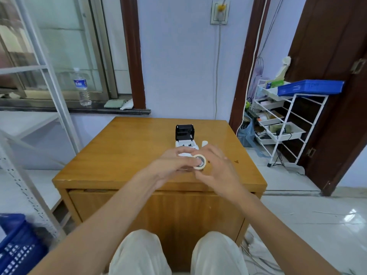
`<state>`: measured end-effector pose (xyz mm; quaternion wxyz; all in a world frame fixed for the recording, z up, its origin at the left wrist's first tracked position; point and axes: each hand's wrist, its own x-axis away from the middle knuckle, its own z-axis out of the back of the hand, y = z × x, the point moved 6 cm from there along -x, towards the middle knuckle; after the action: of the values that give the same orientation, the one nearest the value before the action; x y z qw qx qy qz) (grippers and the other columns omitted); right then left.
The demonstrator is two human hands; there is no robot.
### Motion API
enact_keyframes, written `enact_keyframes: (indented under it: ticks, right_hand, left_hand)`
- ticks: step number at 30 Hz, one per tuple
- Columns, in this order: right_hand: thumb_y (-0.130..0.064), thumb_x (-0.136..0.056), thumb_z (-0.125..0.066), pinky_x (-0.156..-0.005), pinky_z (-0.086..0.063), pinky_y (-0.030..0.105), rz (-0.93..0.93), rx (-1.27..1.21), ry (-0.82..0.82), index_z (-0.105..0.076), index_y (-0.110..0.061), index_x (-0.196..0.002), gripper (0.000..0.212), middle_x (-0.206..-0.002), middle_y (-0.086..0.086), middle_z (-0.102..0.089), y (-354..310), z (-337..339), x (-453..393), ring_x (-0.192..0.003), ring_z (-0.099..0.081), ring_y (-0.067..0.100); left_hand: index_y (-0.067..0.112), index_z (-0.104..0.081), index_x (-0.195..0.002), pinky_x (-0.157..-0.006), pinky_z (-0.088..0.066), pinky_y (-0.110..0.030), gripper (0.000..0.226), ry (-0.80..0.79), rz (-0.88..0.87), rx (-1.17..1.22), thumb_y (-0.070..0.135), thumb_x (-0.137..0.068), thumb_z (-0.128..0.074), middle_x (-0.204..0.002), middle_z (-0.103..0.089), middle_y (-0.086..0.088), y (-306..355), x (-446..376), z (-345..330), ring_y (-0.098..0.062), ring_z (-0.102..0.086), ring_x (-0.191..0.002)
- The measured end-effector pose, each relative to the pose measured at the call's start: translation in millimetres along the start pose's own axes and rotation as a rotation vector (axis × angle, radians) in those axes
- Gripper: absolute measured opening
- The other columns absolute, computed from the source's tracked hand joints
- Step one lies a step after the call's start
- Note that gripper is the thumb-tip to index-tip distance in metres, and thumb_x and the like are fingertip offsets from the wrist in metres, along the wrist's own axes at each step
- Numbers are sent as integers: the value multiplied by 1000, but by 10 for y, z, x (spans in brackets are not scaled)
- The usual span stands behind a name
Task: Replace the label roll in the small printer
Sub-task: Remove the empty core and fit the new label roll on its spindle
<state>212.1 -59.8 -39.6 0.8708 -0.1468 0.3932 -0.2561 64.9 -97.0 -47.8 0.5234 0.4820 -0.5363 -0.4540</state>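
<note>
- The label roll [200,161], a small pale ring with a dark core, sits between the two hands, just above the near half of the wooden table [123,147].
- The left hand [172,161] reaches in from the left, its fingertips closed on the roll's left side.
- The right hand [216,165] cups the roll from the right and underneath, fingers curled around it.
- The small printer [185,138] stands on the table just beyond the hands, its black lid tipped up and open, its white body partly hidden behind the fingers.
</note>
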Motion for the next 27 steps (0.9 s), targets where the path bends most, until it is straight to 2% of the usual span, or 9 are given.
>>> enact_keyframes:
  ticks: [2,4,6,8,13,16,20,24,27]
  right_hand:
    - [-18,-85,-76,-81,-49,17,-91,-89,158,-69,-27,-116,33,-112,-10,-63,35,-8,51,-106,-55,-4]
    - [-14,-85,-78,-80,-45,11,-214,-216,308,-67,-29,-119,38,-112,-8,-66,114,-55,118,-101,-59,-4]
    - [-14,-86,-79,-78,-47,13,-292,-287,391,-63,-29,-121,42,-111,-9,-66,181,-123,155,-96,-59,1]
    - [-18,-86,-81,-81,-52,21,-303,-257,373,-60,-29,-123,44,-113,-9,-64,224,-205,153,-97,-60,3]
    - [-45,-77,-75,-90,-58,33,-303,-185,194,-48,-34,-142,71,-126,-13,-51,288,-416,121,-113,-60,6]
    - [-39,-79,-75,-84,-59,36,-270,-105,268,-53,-30,-137,62,-123,-14,-50,271,-394,71,-112,-57,7]
    - [-38,-82,-77,-84,-56,41,-231,45,324,-61,-25,-132,54,-120,-10,-51,256,-382,-45,-113,-52,13]
    - [-41,-81,-73,-91,-52,43,-193,97,306,-54,-21,-145,70,-125,-3,-56,206,-434,-73,-114,-53,18]
    - [-34,-81,-80,-94,-50,43,-196,73,296,-42,-19,-154,83,-125,0,-55,179,-506,-42,-114,-51,20]
  left_hand:
    - [12,-68,-122,-83,-59,-28,42,63,-3,157,13,-84,-85,-102,-82,-9,-80,-44,-107,-19,-79,-85]
    - [11,-67,-116,-72,-59,-26,36,109,5,332,14,-84,-84,-95,-82,-9,-190,-110,-231,-16,-78,-76]
    - [11,-68,-115,-72,-61,-27,35,161,21,497,17,-84,-83,-102,-82,-14,-307,-170,-299,-18,-78,-78]
    - [8,-71,-118,-69,-62,-26,34,202,30,589,18,-87,-81,-102,-82,-14,-385,-186,-315,-17,-78,-77]
    - [13,-75,-108,-89,-62,-32,21,276,46,713,17,-89,-80,-113,-80,-19,-467,-222,-271,-24,-79,-93]
    - [13,-75,-117,-97,-60,-36,28,284,47,714,22,-90,-79,-112,-81,-14,-472,-258,-292,-23,-78,-94]
    - [10,-72,-131,-108,-54,-40,43,295,32,732,25,-91,-78,-126,-76,-16,-449,-322,-259,-24,-75,-106]
    - [12,-69,-135,-109,-54,-42,53,309,23,799,26,-87,-83,-120,-79,-13,-487,-405,-213,-26,-75,-108]
    - [12,-66,-134,-105,-57,-42,58,364,5,846,25,-81,-88,-108,-80,-10,-565,-424,-166,-25,-77,-97]
